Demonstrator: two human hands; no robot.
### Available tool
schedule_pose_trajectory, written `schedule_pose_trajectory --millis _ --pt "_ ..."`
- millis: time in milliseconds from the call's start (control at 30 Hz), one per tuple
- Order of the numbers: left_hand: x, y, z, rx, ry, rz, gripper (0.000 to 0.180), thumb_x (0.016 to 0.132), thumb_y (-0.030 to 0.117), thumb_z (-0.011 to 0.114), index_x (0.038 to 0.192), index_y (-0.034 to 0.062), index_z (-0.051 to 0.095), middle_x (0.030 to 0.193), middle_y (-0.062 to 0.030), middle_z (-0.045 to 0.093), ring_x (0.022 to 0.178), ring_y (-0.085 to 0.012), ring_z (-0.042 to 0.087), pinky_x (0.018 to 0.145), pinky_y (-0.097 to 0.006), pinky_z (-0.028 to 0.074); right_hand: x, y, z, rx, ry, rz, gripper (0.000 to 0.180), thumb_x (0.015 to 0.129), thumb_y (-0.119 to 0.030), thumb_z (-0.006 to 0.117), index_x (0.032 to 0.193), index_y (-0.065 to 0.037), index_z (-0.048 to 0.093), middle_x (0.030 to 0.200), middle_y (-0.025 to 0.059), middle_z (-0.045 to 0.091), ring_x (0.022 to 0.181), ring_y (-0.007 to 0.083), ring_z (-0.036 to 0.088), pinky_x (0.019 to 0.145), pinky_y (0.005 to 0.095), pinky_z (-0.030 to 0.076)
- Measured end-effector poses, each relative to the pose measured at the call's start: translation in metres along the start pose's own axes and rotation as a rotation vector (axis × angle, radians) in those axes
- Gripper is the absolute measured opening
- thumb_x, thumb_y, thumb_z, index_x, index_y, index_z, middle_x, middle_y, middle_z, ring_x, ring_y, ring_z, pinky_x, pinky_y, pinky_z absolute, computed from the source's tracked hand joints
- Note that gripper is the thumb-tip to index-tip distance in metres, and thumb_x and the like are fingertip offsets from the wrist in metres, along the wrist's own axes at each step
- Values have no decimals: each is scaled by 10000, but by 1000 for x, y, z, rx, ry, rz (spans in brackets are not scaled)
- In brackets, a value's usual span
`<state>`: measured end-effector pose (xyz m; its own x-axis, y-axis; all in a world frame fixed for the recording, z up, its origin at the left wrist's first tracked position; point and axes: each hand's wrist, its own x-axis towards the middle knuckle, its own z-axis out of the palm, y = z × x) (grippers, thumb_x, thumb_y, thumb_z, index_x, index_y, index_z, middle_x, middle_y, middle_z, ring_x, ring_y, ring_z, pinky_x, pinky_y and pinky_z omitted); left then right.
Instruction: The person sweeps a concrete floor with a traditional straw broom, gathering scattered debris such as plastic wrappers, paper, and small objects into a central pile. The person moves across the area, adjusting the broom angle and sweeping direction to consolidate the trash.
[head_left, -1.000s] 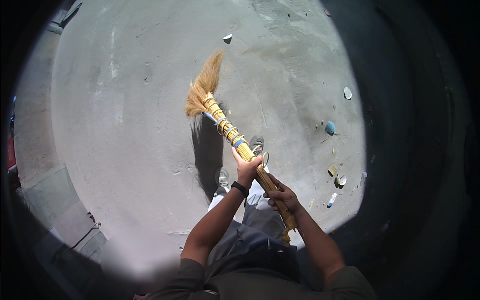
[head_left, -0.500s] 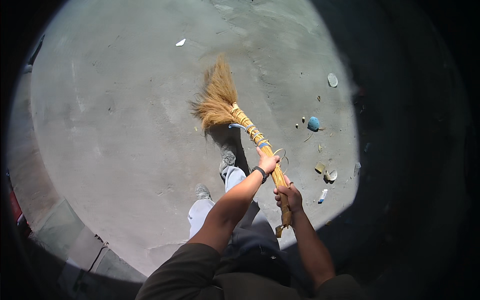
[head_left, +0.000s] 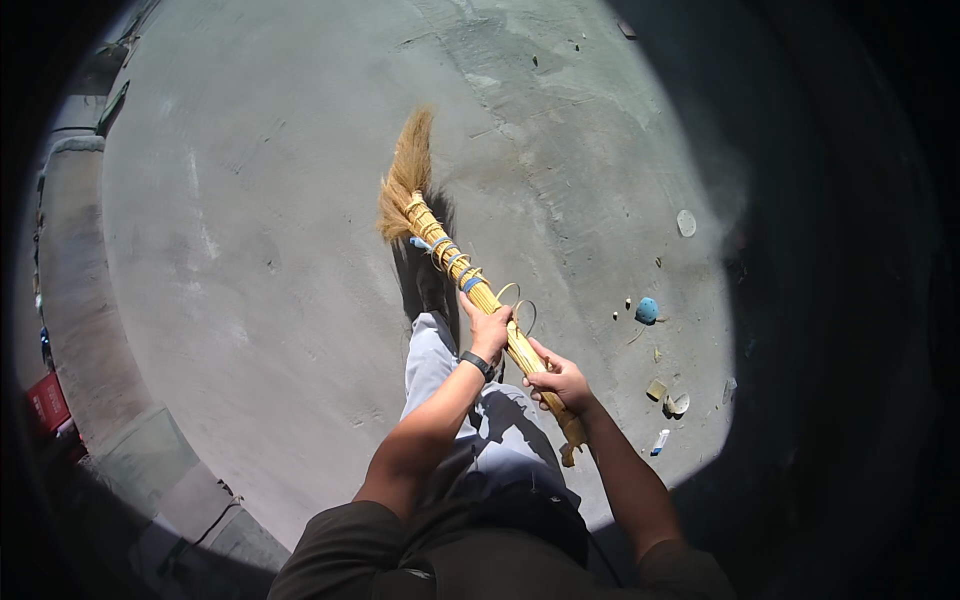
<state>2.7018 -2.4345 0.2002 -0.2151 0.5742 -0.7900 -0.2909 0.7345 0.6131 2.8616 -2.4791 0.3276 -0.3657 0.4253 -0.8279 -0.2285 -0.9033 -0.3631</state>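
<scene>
A straw broom [head_left: 474, 291] slants across the middle, its tan bristles up and to the left, its bound handle running down to the right. Near the handle's middle, below a blue band, my left hand [head_left: 488, 332] is wrapped round it, a dark watch on that wrist. Lower down, my right hand [head_left: 563, 383] grips the handle close to its frayed end. Thin loops of binding stick out beside my left hand. Whether the bristle tips touch the ground cannot be made out.
On the grey concrete floor [head_left: 300, 250] at the right lie a blue lump [head_left: 647, 311], a white oval piece [head_left: 686, 223], a yellowish square bit [head_left: 656, 390] and a small white-and-blue object [head_left: 660, 442]. A raised edge [head_left: 75, 250] and a red box [head_left: 48, 402] are at the left. Deep shadow covers the far right.
Both hands and the broom have shifted left, and the bristles look narrower and point more upward. The view has moved too: the litter sits lower and a white scrap ahead is gone from sight.
</scene>
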Motion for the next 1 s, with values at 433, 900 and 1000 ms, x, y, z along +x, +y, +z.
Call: schedule_pose_trajectory --millis 433,900,1000 --pt "134 31 109 305 -411 -448 1209 782 271 697 1491 14 -248 1209 -309 598 1106 -367 624 966 -383 485 72 -105 18 318 478 40 749 901 -93 608 1558 -195 261 824 75 611 581 137 559 463 255 462" --pt "102 160 94 200 -36 -135 1079 789 152 674 1539 84 -98 1052 -236 615 840 -338 657 775 -412 536 60 -228 14 160 97 205 755 863 -15 660 1532 -177 351 868 52 639 586 107 571 486 240 459" --pt "182 166 51 -19 190 -255 926 835 44 601 1523 105 -16 838 -102 565 612 -209 600 520 -357 519 168 -228 18 109 -105 303 741 902 -162 658 1549 -197 299 845 42 626 597 105 574 475 253 459"
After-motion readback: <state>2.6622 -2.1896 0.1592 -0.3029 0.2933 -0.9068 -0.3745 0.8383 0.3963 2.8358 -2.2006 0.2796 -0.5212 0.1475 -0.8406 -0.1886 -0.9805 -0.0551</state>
